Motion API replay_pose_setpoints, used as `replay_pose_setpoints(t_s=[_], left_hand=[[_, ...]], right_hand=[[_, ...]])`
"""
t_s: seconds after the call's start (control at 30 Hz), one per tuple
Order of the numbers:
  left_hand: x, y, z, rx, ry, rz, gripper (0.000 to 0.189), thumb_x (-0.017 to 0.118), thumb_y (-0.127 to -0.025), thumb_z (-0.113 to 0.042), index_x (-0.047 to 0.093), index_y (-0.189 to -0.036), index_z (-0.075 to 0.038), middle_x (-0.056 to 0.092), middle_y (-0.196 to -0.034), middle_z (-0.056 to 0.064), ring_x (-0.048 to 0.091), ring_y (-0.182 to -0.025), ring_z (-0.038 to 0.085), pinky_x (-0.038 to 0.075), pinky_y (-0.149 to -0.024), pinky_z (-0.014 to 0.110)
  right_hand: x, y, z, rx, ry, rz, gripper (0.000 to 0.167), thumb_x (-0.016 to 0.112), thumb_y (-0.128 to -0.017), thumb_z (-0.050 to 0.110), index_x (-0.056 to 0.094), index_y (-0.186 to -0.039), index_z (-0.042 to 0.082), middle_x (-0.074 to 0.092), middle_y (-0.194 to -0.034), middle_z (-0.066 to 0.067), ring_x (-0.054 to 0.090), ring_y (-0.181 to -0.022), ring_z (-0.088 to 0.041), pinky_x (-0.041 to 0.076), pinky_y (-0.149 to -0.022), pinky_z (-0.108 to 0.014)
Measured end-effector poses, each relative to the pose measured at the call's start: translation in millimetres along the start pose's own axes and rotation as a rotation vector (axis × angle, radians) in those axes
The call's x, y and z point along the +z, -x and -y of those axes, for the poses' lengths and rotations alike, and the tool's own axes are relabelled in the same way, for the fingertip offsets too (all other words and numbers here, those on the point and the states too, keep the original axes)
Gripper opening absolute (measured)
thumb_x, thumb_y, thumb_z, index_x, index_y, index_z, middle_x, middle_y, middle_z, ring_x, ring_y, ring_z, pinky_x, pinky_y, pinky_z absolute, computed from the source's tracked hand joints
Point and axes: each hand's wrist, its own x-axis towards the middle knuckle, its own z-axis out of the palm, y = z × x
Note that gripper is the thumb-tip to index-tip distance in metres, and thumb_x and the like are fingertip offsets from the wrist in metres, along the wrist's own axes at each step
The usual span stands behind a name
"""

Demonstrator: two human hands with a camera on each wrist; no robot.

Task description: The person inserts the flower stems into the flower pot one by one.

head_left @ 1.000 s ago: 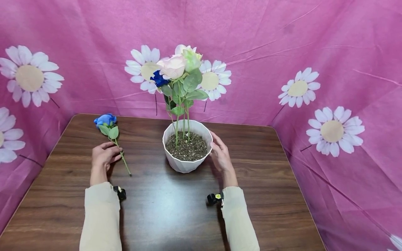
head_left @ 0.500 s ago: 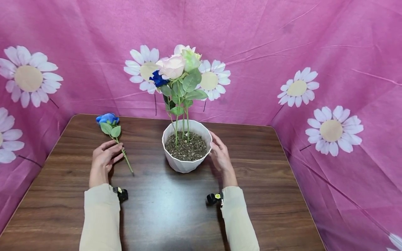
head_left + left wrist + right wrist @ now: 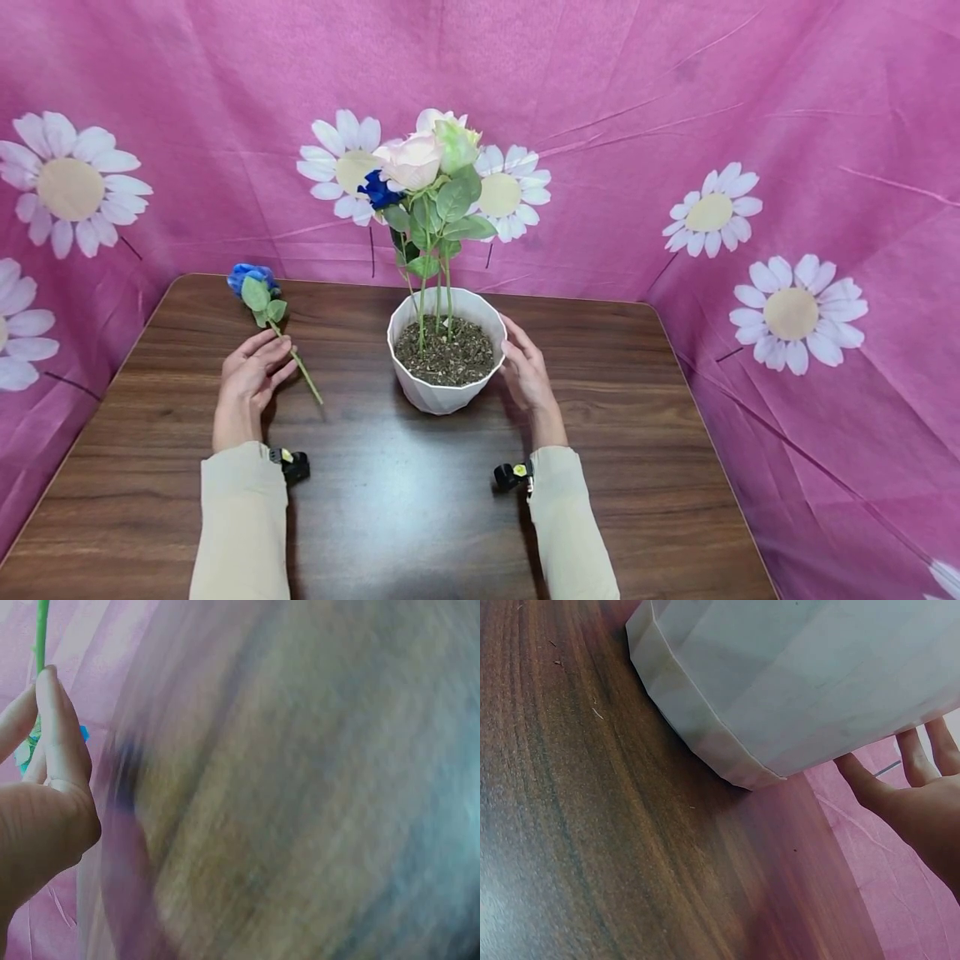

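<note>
A blue artificial rose (image 3: 253, 287) slants over the left side of the table, its green stem pinched between thumb and fingers of my left hand (image 3: 251, 379). The left wrist view shows the stem (image 3: 40, 637) passing the fingertips, with most of the bloom hidden behind the hand. At the centre stands a white faceted flowerpot (image 3: 442, 396) filled with dark soil (image 3: 457, 354). Pale pink roses (image 3: 412, 162), a greenish one and a dark blue rose (image 3: 381, 190) rise upright from it. My right hand (image 3: 531, 375) touches the pot's right side with extended fingers, also seen against the pot wall (image 3: 817, 690) in the right wrist view.
Everything is on a brown wood-grain table (image 3: 390, 517). A pink cloth (image 3: 600, 83) printed with large white daisies hangs behind it and along both sides. A small black camera (image 3: 294, 467) is strapped to the left wrist, another (image 3: 512, 477) to the right.
The blue rose has turned in my left fingers: its leaves face differently and the stem's lower end has swung up and right. The right hand and the pot have stayed in place.
</note>
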Motion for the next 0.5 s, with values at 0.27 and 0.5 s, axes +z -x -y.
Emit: replay_pose_setpoints(t_s=[0.27, 0.5], left_hand=[[7.0, 1.9, -3.1, 0.015, 0.074, 0.034, 0.031, 0.060, -0.093, 0.017, 0.061, -0.111, -0.007, 0.073, -0.091, 0.008, 0.074, -0.083, 0.023, 0.064, -0.068, 0.033], [16.1, 3.0, -5.0, 0.052, 0.141, 0.051, 0.029, 0.059, -0.093, 0.018, 0.061, -0.111, -0.004, 0.072, -0.088, 0.011, 0.074, -0.079, 0.026, 0.064, -0.065, 0.037]], right_hand=[[0, -0.3, 0, 0.008, -0.002, -0.008, 0.050, 0.054, -0.101, 0.008, 0.045, -0.150, 0.001, 0.055, -0.133, -0.006, 0.052, -0.122, -0.023, 0.051, -0.099, -0.034], [0, -0.6, 0, 0.007, 0.014, -0.012, 0.054, 0.055, -0.101, 0.010, 0.040, -0.151, -0.003, 0.056, -0.132, -0.005, 0.053, -0.122, -0.022, 0.051, -0.098, -0.033]])
